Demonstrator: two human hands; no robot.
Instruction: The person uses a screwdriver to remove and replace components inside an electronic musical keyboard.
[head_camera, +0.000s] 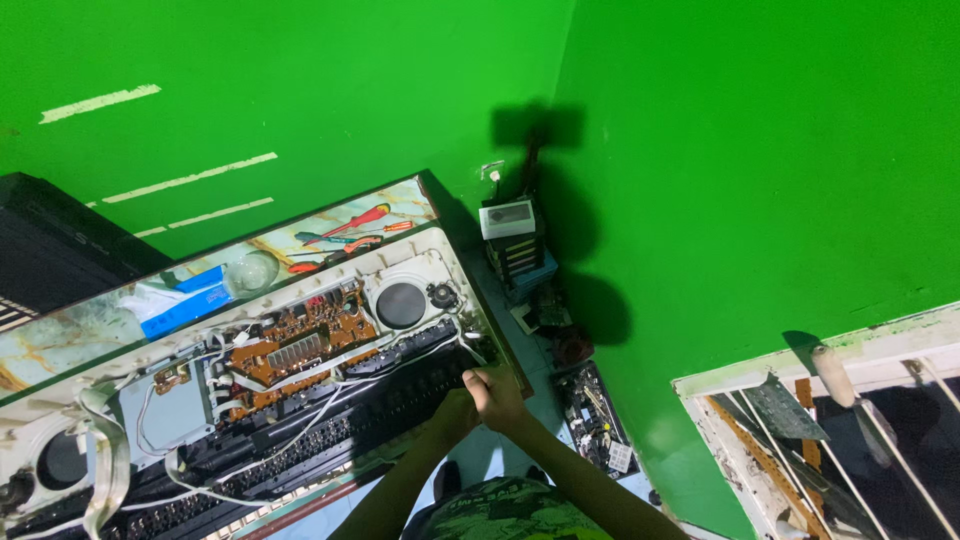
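Brown circuit board (300, 345) exposed in opened keyboard (250, 400), both hands (480, 395) grasping its right end

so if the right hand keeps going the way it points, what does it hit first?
The right hand points up-left at the open keyboard chassis. First in line is probably the black key assembly's end with its white wires, then the round speaker. Depth is unclear.

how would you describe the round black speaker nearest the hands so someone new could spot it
Start at the opened keyboard on the marble-patterned table. Follow its white casing to the end where both hands work. The speaker is the black disc there, right of the brown circuit board, unlike the far-end speaker.
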